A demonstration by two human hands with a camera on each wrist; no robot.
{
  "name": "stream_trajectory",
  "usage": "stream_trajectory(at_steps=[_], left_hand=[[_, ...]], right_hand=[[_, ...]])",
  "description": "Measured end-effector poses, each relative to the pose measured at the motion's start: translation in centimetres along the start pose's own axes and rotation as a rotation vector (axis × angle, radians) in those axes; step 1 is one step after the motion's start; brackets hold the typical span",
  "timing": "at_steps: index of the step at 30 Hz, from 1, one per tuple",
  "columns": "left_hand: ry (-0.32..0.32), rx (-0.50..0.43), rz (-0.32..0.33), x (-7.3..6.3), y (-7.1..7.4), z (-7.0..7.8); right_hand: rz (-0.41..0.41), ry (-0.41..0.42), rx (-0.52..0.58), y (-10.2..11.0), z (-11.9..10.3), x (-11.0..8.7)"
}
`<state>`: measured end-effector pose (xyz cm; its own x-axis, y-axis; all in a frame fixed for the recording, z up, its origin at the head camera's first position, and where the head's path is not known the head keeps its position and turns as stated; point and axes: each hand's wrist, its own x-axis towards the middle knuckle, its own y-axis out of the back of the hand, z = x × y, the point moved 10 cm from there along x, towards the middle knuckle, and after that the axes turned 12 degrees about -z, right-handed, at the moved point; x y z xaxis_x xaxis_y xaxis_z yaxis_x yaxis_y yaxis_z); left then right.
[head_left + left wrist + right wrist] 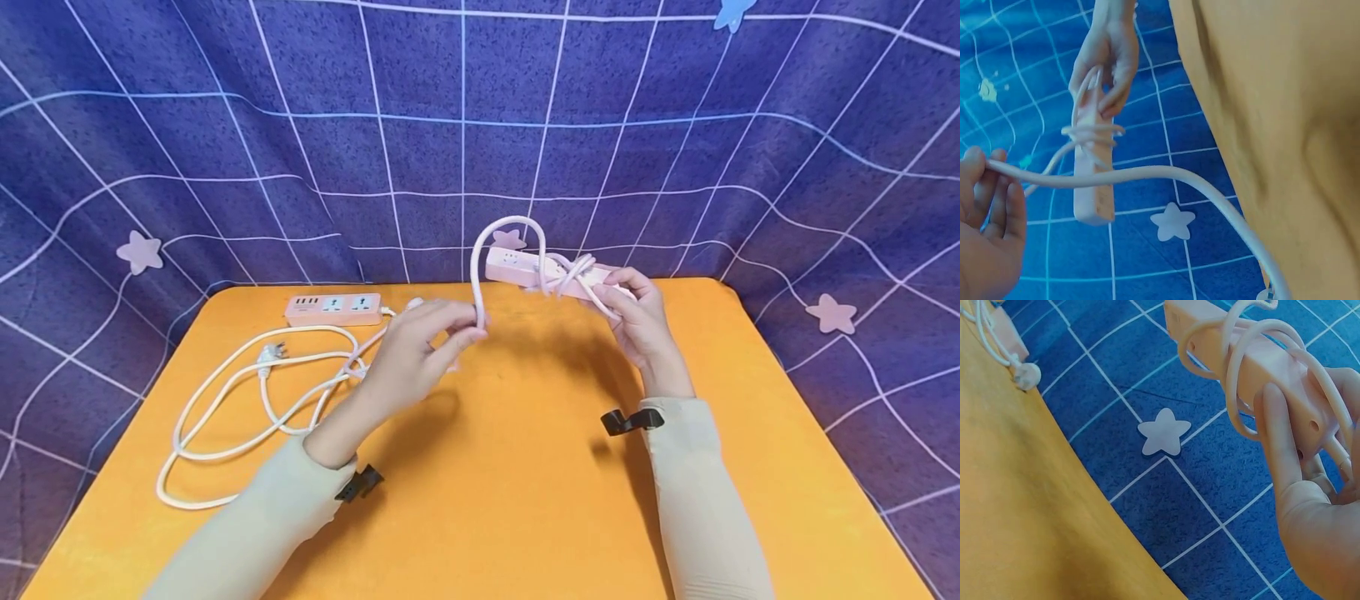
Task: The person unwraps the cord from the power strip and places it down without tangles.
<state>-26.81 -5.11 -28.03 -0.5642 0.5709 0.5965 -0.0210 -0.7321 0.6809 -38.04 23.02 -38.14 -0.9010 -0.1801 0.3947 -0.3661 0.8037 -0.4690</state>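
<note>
My right hand (637, 321) grips one end of a pink power strip (510, 262), holding it up above the far part of the table. Several turns of its pale cord (1235, 369) wrap around the strip's middle. From there the cord arches up and down to my left hand (408, 354), which pinches it between thumb and fingers. In the left wrist view the cord (1166, 172) runs on past the left fingers toward the lower right. A white plug (415, 303) shows just behind the left hand in the head view, partly hidden.
On the orange table (517, 483), a second pink power strip (300, 312) lies at the back left. Its white cord (180, 417) spreads in loose loops, with a plug (270, 354) among them. A blue gridded curtain (420, 158) with stars surrounds the table's back and sides.
</note>
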Motion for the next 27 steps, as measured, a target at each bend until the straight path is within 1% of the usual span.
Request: stream_trajectory(at_steps=[4, 8, 10, 13, 17, 19, 23, 24, 27], left_hand=[[-0.104, 0.011, -0.114, -0.8, -1.1, 1.5], [-0.197, 0.042, -0.226, -1.9, -2.0, 2.5], [-0.234, 0.065, -0.292, -2.4, -2.6, 3.0], [-0.284, 0.081, -0.413, -3.2, -3.9, 3.5], [-0.328, 0.083, -0.569, -4.8, -6.3, 4.0], [-0.341, 0.089, -0.617, -5.5, -7.4, 4.2], [-0.364, 0.113, -0.679, -6.7, -9.2, 4.8], [-0.373, 0.132, -0.695, -7.0, -9.6, 5.1], [-0.390, 0.190, -0.776, -7.9, -11.2, 5.6]], right_hand=[[0.004, -0.004, -0.007, -0.1, 0.2, 0.1], [0.020, -0.001, -0.012, 0.1, 0.3, 0.3], [0.026, 0.003, -0.002, 0.2, 0.3, 0.3], [0.026, 0.006, 0.024, 0.4, 0.4, 0.3], [0.015, 0.004, 0.028, 0.5, 0.5, 0.3], [0.010, 0.004, 0.028, 0.4, 0.6, 0.3], [0.002, 0.008, 0.032, 0.3, 0.6, 0.2], [0.001, 0.010, 0.030, 0.3, 0.6, 0.2], [-0.006, 0.016, 0.026, 0.2, 0.6, 0.2]])
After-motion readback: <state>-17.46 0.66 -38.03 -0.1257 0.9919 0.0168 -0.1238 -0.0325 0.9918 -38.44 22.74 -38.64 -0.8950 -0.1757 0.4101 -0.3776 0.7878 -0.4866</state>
